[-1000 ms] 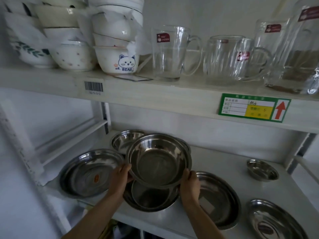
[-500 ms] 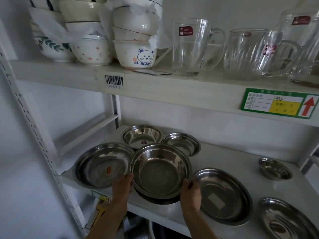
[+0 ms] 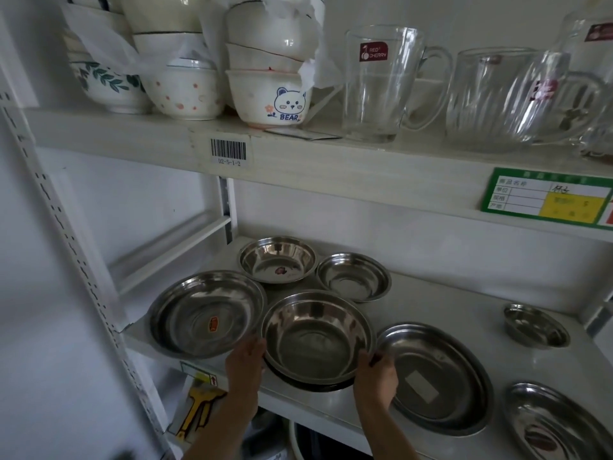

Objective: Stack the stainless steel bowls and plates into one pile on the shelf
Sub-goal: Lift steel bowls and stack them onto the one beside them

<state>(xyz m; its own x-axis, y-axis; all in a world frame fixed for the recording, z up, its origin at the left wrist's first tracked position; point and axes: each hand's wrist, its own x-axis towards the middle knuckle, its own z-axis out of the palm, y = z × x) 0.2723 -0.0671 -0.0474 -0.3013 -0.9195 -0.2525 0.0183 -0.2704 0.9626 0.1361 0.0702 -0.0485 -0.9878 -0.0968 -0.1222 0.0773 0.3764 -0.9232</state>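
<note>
A large steel bowl (image 3: 316,336) sits nested on a darker steel dish whose rim (image 3: 308,386) shows beneath it, at the front of the lower shelf (image 3: 431,303). My left hand (image 3: 247,363) grips the bowl's left rim and my right hand (image 3: 374,373) grips its right rim. Around it lie a wide steel plate (image 3: 205,313) to the left, two smaller bowls (image 3: 278,258) (image 3: 354,276) behind, a flat plate (image 3: 434,376) to the right, a tiny bowl (image 3: 535,325) and another plate (image 3: 557,423) at far right.
The upper shelf (image 3: 298,154) carries stacked ceramic bowls (image 3: 268,97) and glass mugs (image 3: 384,84) close overhead. A white perforated upright (image 3: 69,247) stands at the left. Below the lower shelf hang a yellow tool (image 3: 195,410) and dark items.
The large bowl came down from above the shelf and now rests on the dish beneath it. Both hands stayed on its rim. The view shifted left.
</note>
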